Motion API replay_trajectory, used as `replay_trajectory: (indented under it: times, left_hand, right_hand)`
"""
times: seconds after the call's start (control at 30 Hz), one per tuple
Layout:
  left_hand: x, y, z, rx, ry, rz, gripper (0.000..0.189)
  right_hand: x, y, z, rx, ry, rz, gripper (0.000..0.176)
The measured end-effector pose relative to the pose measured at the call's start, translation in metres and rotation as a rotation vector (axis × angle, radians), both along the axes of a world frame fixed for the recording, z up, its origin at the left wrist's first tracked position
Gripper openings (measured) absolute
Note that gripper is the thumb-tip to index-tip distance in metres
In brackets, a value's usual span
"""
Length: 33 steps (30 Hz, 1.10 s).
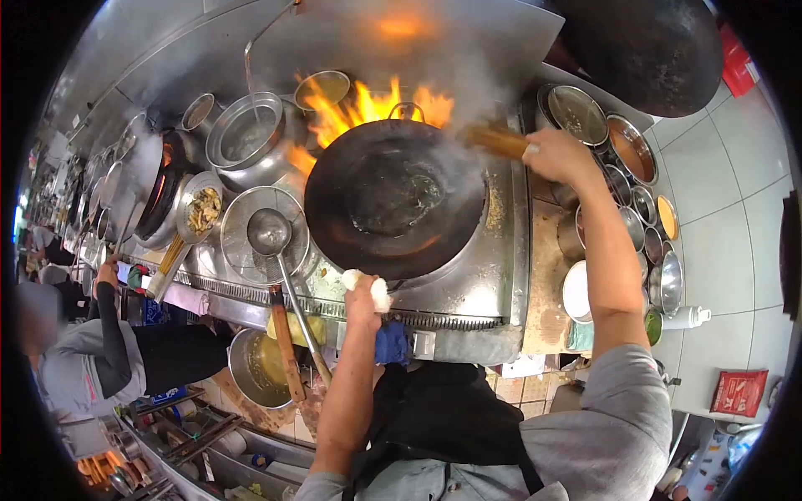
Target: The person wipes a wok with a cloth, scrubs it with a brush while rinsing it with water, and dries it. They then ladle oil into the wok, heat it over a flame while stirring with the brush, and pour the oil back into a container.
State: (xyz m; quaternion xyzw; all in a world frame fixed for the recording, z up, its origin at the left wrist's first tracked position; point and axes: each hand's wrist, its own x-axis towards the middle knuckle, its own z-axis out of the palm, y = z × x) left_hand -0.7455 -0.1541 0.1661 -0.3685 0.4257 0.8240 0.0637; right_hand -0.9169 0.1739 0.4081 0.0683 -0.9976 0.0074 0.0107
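Over flames, the black wok [396,200] sits with a little liquid inside. At its near rim, the left hand [368,301] grips a white cloth [378,294]; right of the wok, the right hand [558,155] is closed around a wooden brush [496,140]. Left of the wok, a ladle [269,232] lies across a round strainer [242,219].

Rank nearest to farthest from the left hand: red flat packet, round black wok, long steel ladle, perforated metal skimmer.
From the left hand:
1. Black wok, just ahead
2. Steel ladle, left
3. Skimmer, farther left
4. Red packet, far right
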Motion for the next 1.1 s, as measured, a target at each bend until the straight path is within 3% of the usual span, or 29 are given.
replay_trajectory:
  times: [0.07,0.1,0.2,0.27,0.4,0.47,0.5,0.57,0.67,0.73,0.87,0.93,1.03,1.1]
  left_hand:
    - [0.002,-0.002,-0.001,-0.027,0.007,0.006,0.022]
    - [0.002,-0.003,0.002,-0.028,0.001,-0.008,0.022]
    - [0.001,-0.002,0.005,-0.026,0.009,0.0,0.021]
    - [0.002,0.0,0.013,-0.048,-0.03,-0.013,0.02]
    - [0.002,0.0,0.013,-0.056,-0.049,-0.002,0.019]
    - [0.004,-0.002,0.009,-0.052,-0.045,-0.01,0.018]
    - [0.004,-0.002,0.009,-0.05,-0.044,-0.026,0.015]
    - [0.002,-0.002,0.007,-0.037,-0.023,-0.033,0.012]
    - [0.003,-0.003,0.006,0.014,0.018,-0.045,0.012]
    - [0.001,-0.003,0.006,0.027,0.022,-0.047,0.012]
    - [0.002,-0.004,0.001,0.008,0.029,-0.066,0.012]
    - [0.002,-0.002,0.005,0.013,0.03,-0.042,0.014]
    - [0.001,-0.001,0.008,0.01,0.032,-0.025,0.015]
    - [0.002,-0.001,0.006,0.003,0.032,-0.032,0.015]
  right_hand:
    - [-0.031,0.016,-0.003,-0.17,-0.273,-0.247,0.032]
    - [-0.049,0.029,-0.021,-0.177,-0.271,-0.247,0.032]
    - [-0.101,0.071,-0.129,-0.429,-0.388,-0.371,0.031]
    - [-0.092,0.071,-0.162,-0.537,-0.375,-0.393,0.034]
    - [-0.067,0.068,-0.172,-0.517,-0.442,-0.361,0.038]
    - [-0.059,0.075,-0.165,-0.274,-0.455,-0.155,0.04]
    - [-0.05,0.077,-0.159,-0.273,-0.455,-0.169,0.04]
    - [-0.035,0.078,-0.145,-0.16,-0.805,-0.228,0.04]
    - [0.005,0.072,-0.154,-0.033,-0.907,-0.161,0.038]
    - [0.066,0.057,-0.148,-0.062,-0.583,-0.052,0.039]
    - [0.17,0.042,-0.197,-0.166,-0.578,-0.115,0.047]
    - [0.22,0.016,-0.211,-0.174,-0.592,-0.255,0.061]
    - [0.269,-0.015,-0.181,-0.233,-0.591,-0.376,0.057]
    - [0.285,-0.009,-0.182,-0.297,-0.506,-0.253,0.051]
